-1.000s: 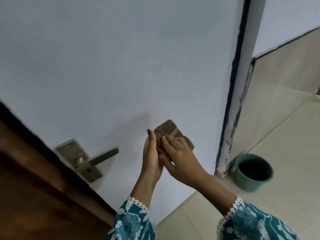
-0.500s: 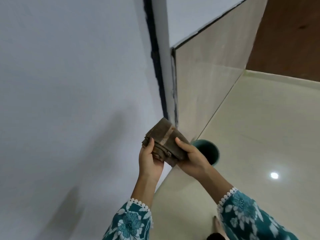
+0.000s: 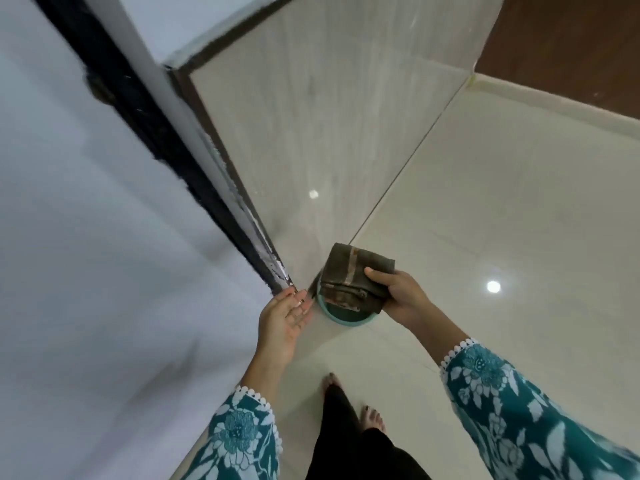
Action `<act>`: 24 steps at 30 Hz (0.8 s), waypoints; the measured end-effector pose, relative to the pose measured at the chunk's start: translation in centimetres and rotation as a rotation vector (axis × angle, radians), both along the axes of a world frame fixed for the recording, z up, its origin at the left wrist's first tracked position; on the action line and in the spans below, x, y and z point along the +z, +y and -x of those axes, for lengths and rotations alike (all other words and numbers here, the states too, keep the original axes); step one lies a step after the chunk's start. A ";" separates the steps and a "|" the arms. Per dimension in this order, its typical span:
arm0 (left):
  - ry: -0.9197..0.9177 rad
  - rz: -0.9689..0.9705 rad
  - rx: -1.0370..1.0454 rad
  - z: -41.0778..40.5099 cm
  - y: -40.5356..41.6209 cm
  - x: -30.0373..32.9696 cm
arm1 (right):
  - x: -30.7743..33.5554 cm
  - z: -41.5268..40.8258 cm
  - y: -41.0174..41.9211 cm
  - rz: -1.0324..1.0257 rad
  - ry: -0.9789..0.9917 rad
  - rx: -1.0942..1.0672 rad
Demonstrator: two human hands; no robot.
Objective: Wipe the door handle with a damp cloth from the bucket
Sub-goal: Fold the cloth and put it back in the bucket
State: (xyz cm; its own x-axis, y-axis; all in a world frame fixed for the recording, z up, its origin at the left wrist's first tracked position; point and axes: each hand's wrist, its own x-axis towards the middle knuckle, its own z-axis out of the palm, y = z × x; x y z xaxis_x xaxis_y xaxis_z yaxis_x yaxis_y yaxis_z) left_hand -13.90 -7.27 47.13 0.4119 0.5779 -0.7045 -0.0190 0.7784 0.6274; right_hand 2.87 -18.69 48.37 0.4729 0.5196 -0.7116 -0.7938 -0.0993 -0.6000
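Since half a second ago my left hand (image 3: 287, 315) has let go and hangs spread, while my right hand (image 3: 398, 292) alone pinches the folded brown cloth (image 3: 353, 275) over the teal plastic bucket (image 3: 346, 315) on the floor, so I judge dipping comes next; the door handle is out of view.

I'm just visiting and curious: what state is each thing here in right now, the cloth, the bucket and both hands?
Folded dark brown cloth: folded into a thick pad, held above the bucket.
Round teal plastic bucket: upright on the tiled floor, mostly hidden by the cloth; contents cannot be seen.
Right hand: grip closed on the cloth's edge.
Left hand: open, palm showing, holding nothing, beside the bucket.
Door handle: out of view.
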 end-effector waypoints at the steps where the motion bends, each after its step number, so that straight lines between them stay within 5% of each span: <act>1: 0.019 0.009 -0.014 -0.9 0.7 -1.1 | -1.2 -1.4 -0.1 0.044 -0.003 0.005; 9: 0.069 0.103 -0.083 -8.3 4.3 -10.9 | -15.0 -9.8 1.1 0.355 -0.045 0.023; 16: 0.067 0.206 0.026 -13.2 6.1 -29.0 | -38.1 -13.0 5.6 0.536 -0.125 0.331; 24: 0.044 0.068 0.080 -15.0 8.4 -47.3 | -61.2 -12.3 12.9 0.765 -0.369 0.677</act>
